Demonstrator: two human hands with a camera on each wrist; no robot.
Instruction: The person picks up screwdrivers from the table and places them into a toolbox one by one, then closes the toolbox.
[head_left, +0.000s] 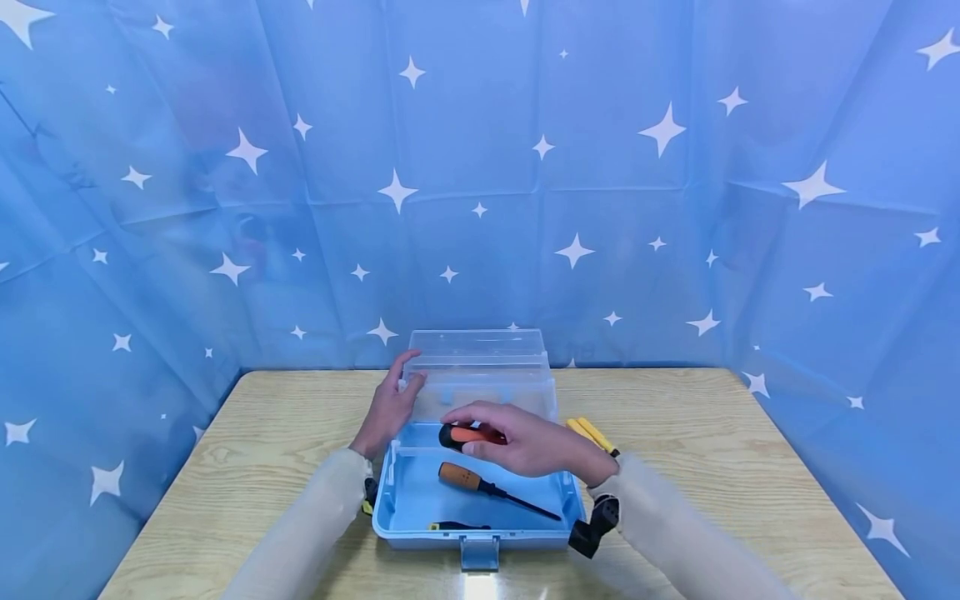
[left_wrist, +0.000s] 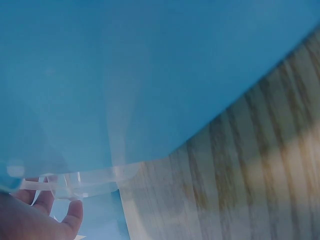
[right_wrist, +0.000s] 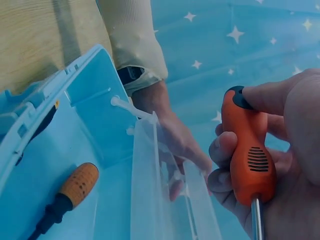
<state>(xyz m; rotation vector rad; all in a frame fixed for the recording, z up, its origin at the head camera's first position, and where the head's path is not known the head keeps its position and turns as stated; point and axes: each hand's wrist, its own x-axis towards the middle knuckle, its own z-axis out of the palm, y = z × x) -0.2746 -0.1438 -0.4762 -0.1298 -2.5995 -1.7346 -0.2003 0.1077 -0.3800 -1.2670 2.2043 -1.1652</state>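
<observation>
A light-blue toolbox (head_left: 408,496) stands on the table, its translucent lid (head_left: 480,367) raised at the back. My left hand (head_left: 386,410) grips the lid's left edge between thumb and fingers. In my right hand (head_left: 536,442), above the box, I hold a screwdriver (right_wrist: 247,150) by its orange handle with a black end; its metal shaft shows only in part in the right wrist view. On the box floor lies another screwdriver (head_left: 459,476) with a brown-orange handle and black shaft. Near the front wall is a black-and-yellow tool (head_left: 457,526), its kind unclear.
Yellow handles (head_left: 594,433) of a tool lie on the table right of the box, partly behind my right wrist. A latch (head_left: 480,552) hangs at the box front. A blue star-patterned curtain (head_left: 480,208) hangs behind the wooden table (head_left: 292,417).
</observation>
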